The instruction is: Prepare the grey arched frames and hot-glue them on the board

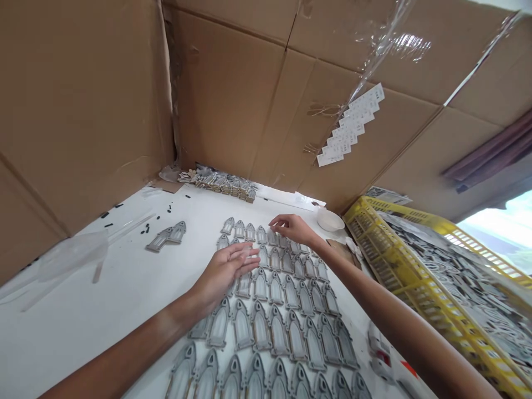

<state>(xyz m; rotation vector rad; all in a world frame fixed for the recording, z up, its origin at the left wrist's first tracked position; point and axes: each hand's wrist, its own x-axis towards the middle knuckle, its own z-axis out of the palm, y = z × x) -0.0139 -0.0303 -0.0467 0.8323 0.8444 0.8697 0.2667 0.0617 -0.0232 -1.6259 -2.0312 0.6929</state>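
Several rows of small grey arched pieces (275, 288), shaped like pointed church windows with pale centres, lie on a white table (137, 310). My left hand (235, 263) hovers over the left side of the rows, fingers stretched out and palm turned inward, holding nothing I can see. At the back row, my right hand (293, 228) has its thumb and fingers pinched together, close above the arched pieces. Whatever is between those fingertips is too small to make out. Two loose arched pieces (167, 236) lie apart from the rows, on the left.
Stacked pieces (224, 185) stand along the cardboard wall (233, 100). A yellow crate (399, 282) full of flat pieces is at the right, beside a small white bowl (330, 220). Clear plastic (75, 255) and black bits lie left. Paper tags (351, 126) hang on the cardboard.
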